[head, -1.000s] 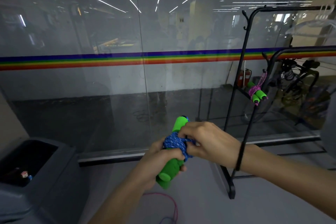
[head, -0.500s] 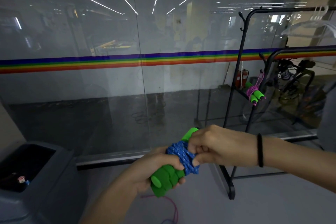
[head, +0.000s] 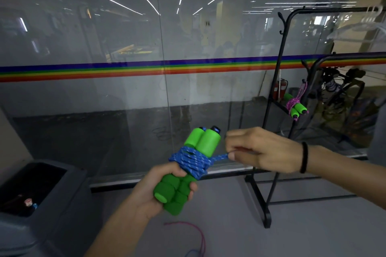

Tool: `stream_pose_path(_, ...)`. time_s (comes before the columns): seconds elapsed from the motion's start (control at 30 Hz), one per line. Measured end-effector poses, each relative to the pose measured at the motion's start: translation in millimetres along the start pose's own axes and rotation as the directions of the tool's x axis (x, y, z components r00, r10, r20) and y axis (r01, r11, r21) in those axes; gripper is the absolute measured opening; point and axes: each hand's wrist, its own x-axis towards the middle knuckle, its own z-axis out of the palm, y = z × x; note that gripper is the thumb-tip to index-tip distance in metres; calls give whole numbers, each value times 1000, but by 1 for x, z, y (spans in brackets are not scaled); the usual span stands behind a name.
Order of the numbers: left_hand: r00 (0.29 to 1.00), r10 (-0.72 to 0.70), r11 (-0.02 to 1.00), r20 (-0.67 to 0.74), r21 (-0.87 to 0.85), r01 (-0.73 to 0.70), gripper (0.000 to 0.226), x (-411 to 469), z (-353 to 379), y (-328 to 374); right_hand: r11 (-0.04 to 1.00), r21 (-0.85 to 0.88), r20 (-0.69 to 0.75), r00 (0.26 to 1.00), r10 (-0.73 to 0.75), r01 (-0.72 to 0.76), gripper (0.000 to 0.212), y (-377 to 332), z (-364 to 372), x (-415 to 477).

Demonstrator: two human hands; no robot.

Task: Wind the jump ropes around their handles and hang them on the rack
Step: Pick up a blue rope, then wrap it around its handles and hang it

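A wide glass wall (head: 125, 110) crossed by a rainbow stripe (head: 125, 70) fills most of the view, with ceiling lights mirrored in it. To the right a black rack (head: 277, 81) is stood on the pale floor (head: 313, 231), just in front of the glass. A jump rope with green handles and a pink cord (head: 295, 105) is hung on the rack's lower side, already wound into a bundle. At the lower left a dark grey bin (head: 52, 204) is seen, with small items lying inside that cannot be made out. In the middle, a pair of green foam handles (head: 188, 165) is held side by side, tilted with the black end caps upward and to the right. The lower part of the handles is gripped by the left hand (head: 158, 190), fingers closed around them. A blue cord (head: 188, 158) is wrapped in many turns around the middle of the handles, just above that grip. The short free end of the cord is pinched between thumb and fingers of the right hand (head: 263, 150), drawn out to the right of the bundle. A black band (head: 304, 157) is worn on the right wrist. A loose pink cord (head: 188, 229) is seen on the floor below the hands.
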Motion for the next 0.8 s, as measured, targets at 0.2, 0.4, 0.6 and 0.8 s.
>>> stream_pose_path(0.2,987,153,985,39,-87,-149,67,-15,-11,6,980,187,-129,987,96,-71,20,10,2,-5)
stream_pose_path(0.4,984,135,988,114,53,-142,70,-14,-12,5,996,48,-144,986,78,-71,26,-6,13,7)
stream_pose_path(0.6,980,184,951,-80,265,-157,93,0,0,-10,993,-46,-89,990,108,-113,21,-29,44,19)
stream_pose_path(0.8,978,170,981,-119,109,-158,36,8,6,-16,975,77,-223,949,222,-210,34,-45,60,21)
